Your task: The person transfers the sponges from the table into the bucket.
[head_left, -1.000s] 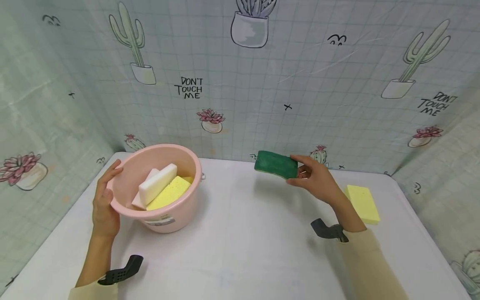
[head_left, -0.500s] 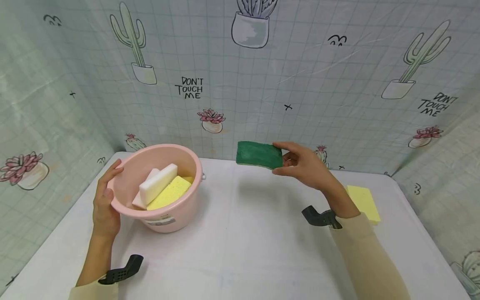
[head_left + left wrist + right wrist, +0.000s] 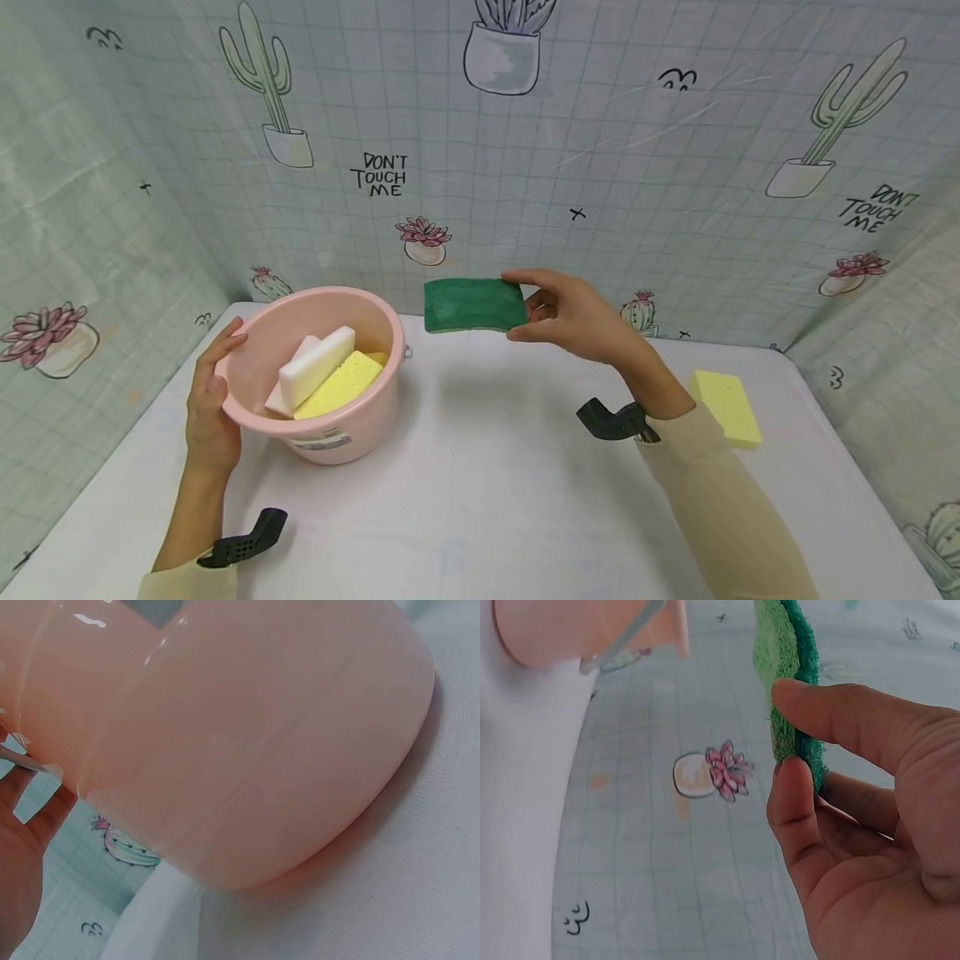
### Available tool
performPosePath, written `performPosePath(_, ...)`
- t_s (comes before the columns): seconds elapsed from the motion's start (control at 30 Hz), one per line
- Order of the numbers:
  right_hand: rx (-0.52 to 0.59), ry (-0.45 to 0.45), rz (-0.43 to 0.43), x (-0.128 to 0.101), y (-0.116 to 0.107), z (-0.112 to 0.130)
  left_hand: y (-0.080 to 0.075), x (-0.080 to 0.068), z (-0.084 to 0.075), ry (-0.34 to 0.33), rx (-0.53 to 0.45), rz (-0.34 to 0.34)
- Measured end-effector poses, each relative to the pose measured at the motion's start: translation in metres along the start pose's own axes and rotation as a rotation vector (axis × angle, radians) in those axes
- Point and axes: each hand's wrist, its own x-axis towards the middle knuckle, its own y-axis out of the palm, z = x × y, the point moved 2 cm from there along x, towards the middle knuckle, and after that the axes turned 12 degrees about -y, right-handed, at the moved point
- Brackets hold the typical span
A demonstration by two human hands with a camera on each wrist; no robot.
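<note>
**A:** Which step would you say is in hand?

**B:** The carry, I'd judge. The right hand (image 3: pixel 573 317) holds a flat green rectangular scouring sponge (image 3: pixel 474 305) in the air over the white-covered bench (image 3: pixel 480 500), just to the right of the round pink plastic basin (image 3: pixel 330 437). The grip is a pinch: thumb on one face, fingers (image 3: pixel 832 720) curled round the other, at the sponge's right end.

**A:** And the other hand?

**B:** The left hand (image 3: pixel 210 408) holds the basin's near-left rim, thumb over the edge and fingers on the outer wall. Inside the basin lie a white foam block (image 3: pixel 315 367) and a yellow porous sponge (image 3: pixel 337 387), leaning on each other.

**A:** So what does the next move call for?

**B:** Probably a short travel leftward until the green sponge is over the basin's mouth, then loosening the pinch. The basin is partly full, so it should come down on top of the other two, clear of the rim.

**A:** Anything left on the bench?

**B:** A second yellow rectangular sponge (image 3: pixel 726 408), lying near the right forearm, well apart from the basin.
</note>
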Motion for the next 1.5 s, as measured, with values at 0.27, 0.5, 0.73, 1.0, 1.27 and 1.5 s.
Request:
performPosePath(0.27,-0.037,-0.032,0.108,0.027,0.020,0.019,-0.001,0.000,-0.001,-0.005,-0.013,-0.015)
performPosePath(0.5,-0.048,-0.040,0.217,0.048,0.038,0.034,0.000,0.001,0.000,0.005,-0.019,0.002)
performPosePath(0.73,-0.074,-0.068,0.307,0.064,0.054,0.045,0.000,0.001,0.001,0.022,-0.017,0.020)
performPosePath(1.0,-0.119,-0.071,0.442,0.086,0.070,0.053,0.001,0.001,0.002,0.011,0.007,-0.006)
performPosePath(1.27,-0.172,-0.053,0.493,0.102,0.090,0.056,0.002,0.001,0.001,0.000,0.024,-0.014)
performPosePath(1.5,-0.168,-0.052,0.494,0.109,0.107,0.058,0.000,0.001,0.001,0.009,0.005,-0.006)
